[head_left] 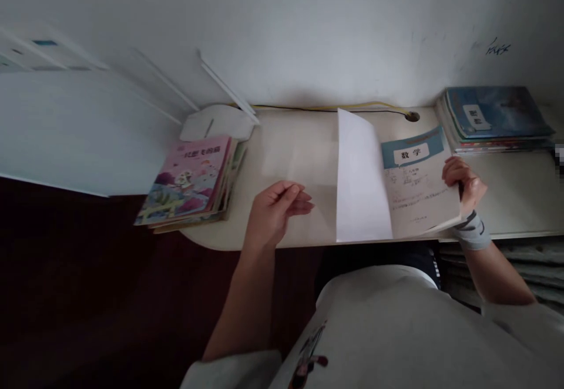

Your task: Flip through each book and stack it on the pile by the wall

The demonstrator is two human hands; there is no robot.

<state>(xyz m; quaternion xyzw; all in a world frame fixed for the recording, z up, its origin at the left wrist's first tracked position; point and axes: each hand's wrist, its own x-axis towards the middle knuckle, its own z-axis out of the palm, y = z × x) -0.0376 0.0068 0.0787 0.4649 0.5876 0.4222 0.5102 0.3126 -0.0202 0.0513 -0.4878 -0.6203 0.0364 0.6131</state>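
A maths textbook (416, 195) with a blue band and a white title label lies on the desk, its white front leaf (361, 180) turned up and leaning to the left. My right hand (465, 183) grips the book by its right edge. Away to the left of the leaf, my left hand (279, 207) hovers above the desk with its thumb pressed against the curled fingers. Nothing shows between those fingers, and they touch neither the leaf nor the book.
At the desk's left end sits a stack of books topped by a pink picture book (189, 174). A second stack with a blue book (500, 110) on top stands at the back right. A yellow cable (352, 106) runs along the wall to a round hole (412, 117).
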